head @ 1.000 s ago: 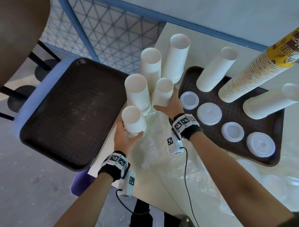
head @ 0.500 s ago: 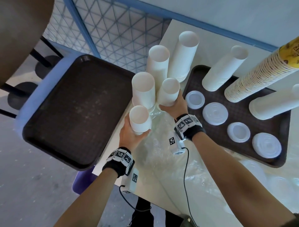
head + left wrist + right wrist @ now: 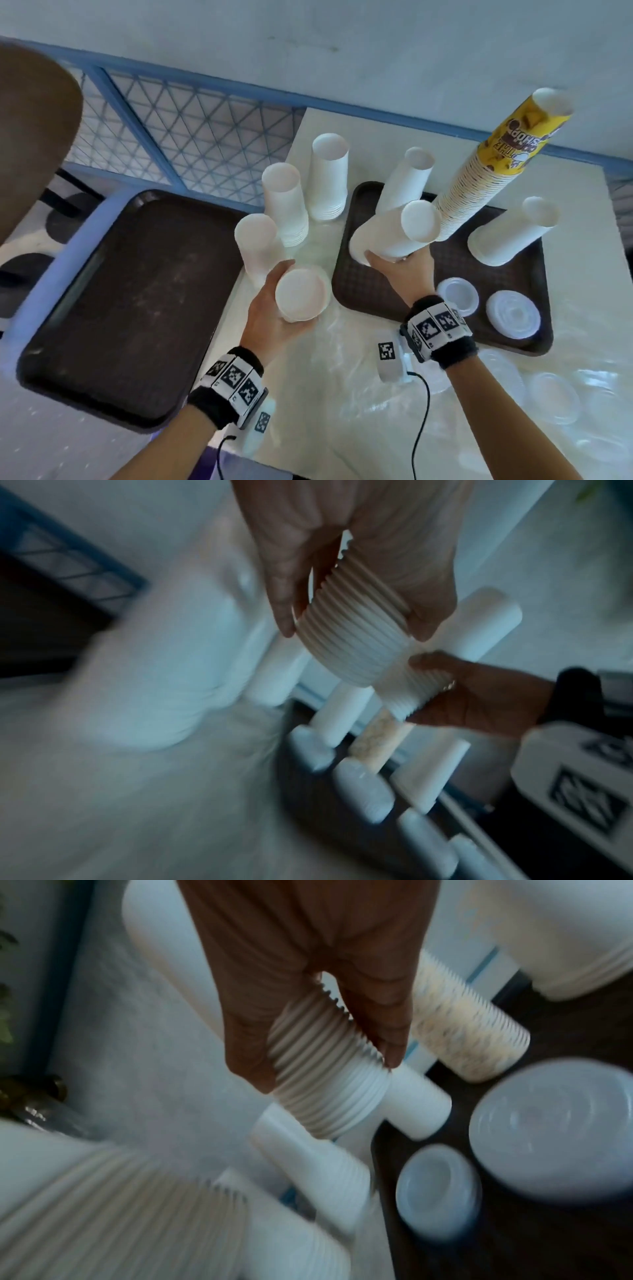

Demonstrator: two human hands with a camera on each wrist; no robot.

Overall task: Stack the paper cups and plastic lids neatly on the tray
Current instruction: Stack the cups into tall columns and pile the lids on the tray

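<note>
**Now both hands hold cup stacks beside the tray**

From the head camera, the right hand grasps the rim end of a white cup stack held over the near-left part of the dark tray. Its long axis is tilted, the closed bottom pointing up and to the right, toward the tall printed cup stack. The left hand cradles a shorter white stack over the white table, just left of the tray's left edge, its closed bottom facing the camera. Three more white stacks stand on the table beyond it. Two lid piles lie at the tray's near-right end. A second, bare tray sits well apart on the far left.

From the left wrist, fingers and thumb curl round the ribbed rims of the short stack; the other hand shows just to the right, gripping its own stack. The picture is blurred.

From the right wrist, the fingers wrap the ribbed rim end of the stack, with dark tray and lids below and to the right.

I judge the right hand nearer the free spot, needing only to tip its stack upright and lower it. The left stack lies left of the tray and would have to travel right.
</note>
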